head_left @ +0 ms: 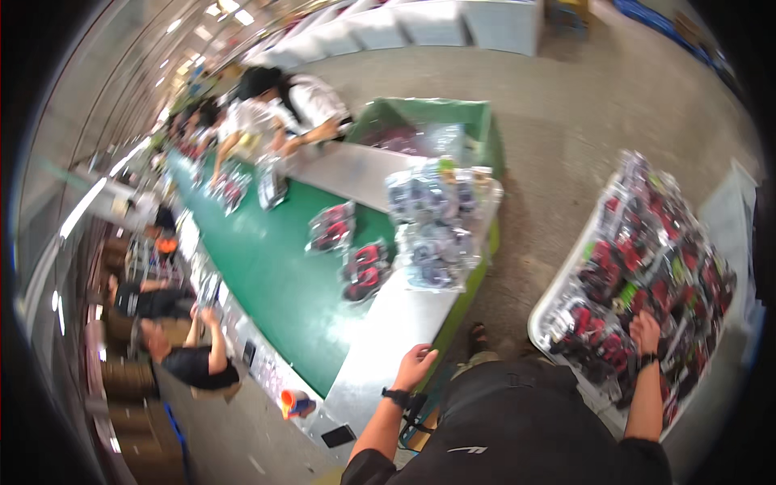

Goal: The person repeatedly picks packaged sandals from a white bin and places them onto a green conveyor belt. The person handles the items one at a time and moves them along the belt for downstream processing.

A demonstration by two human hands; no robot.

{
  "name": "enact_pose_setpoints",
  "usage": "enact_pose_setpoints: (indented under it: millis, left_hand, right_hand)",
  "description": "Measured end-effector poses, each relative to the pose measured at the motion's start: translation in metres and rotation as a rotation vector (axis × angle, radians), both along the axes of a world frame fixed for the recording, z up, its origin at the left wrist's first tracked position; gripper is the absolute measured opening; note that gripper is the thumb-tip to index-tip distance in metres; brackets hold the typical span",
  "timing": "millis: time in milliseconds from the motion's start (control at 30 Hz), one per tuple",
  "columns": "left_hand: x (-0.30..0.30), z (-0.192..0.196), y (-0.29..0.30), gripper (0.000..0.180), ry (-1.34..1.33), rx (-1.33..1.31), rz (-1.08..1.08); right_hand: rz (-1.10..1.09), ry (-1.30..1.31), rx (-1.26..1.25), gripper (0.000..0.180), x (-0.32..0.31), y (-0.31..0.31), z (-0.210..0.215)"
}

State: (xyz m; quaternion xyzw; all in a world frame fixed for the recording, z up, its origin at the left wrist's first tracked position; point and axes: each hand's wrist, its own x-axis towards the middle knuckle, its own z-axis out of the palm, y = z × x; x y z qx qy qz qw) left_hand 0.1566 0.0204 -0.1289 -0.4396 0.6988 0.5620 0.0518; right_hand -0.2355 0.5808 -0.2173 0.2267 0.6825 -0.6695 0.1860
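Observation:
My left hand (415, 366) hovers by the edge of the metal worktop (396, 323), its fingers loosely apart with nothing in them. At the right, my right hand (645, 331) rests over a heap of clear-bagged red and black footwear (594, 327) in a white bin (558, 299). Its fingers look loosely spread on the bags; no firm grip shows. On the green conveyor belt (267, 267) lie two more bagged red and black pairs (365, 271). Bagged grey-blue pairs (436, 234) are stacked on the worktop's far corner.
A green bin (493, 133) with bagged goods stands beyond the worktop. Co-workers (299, 105) handle bags along the belt's far end; another person (198, 364) stands across it. An orange tape dispenser (297, 403) and a phone (338, 436) lie along the near edge.

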Motion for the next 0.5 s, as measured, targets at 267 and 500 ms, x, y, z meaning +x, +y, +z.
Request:
enact_pose_setpoints:
  millis: [267, 500]
  left_hand:
    - [0.026, -0.053, -0.099, 0.053, -0.055, -0.280, 0.128]
    - [-0.014, -0.139, -0.197, 0.066, -0.004, -0.152, 0.500]
  right_hand:
    - [0.132, -0.036, 0.021, 0.030, 0.051, -0.062, -0.006]
    - [0.377, 0.001, 0.001, 0.022, 0.058, -0.119, -0.057]
